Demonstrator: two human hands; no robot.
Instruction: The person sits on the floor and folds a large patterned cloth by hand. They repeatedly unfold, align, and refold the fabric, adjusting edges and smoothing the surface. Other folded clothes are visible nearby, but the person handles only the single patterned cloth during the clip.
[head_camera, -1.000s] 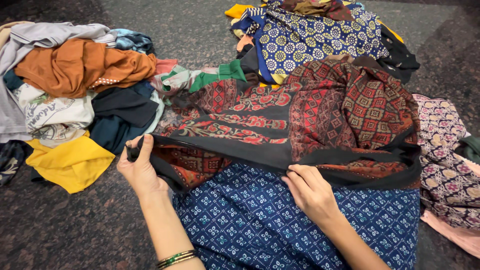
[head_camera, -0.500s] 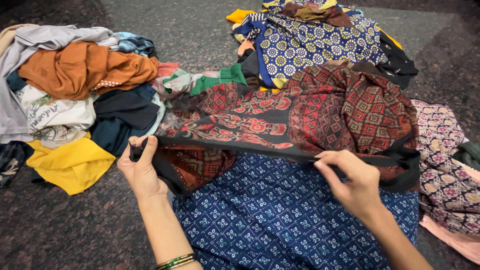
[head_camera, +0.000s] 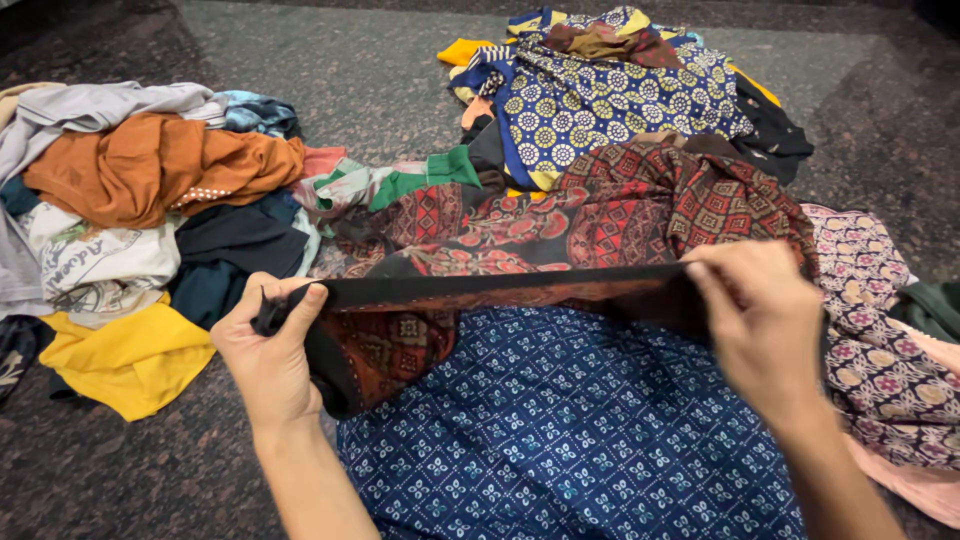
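Red patterned cloth (head_camera: 620, 215): dark red, block-printed, with a black border band (head_camera: 500, 290). The band is stretched taut and nearly level, raised above a blue cloth (head_camera: 560, 420). The remainder lies crumpled on the floor behind.

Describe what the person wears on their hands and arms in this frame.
Both forearms are bare, with no sleeves in view. The left hand and right hand wear no gloves, and no rings can be made out. No bracelet or watch shows on either wrist here. The right hand is slightly blurred, so fine detail there is unclear.
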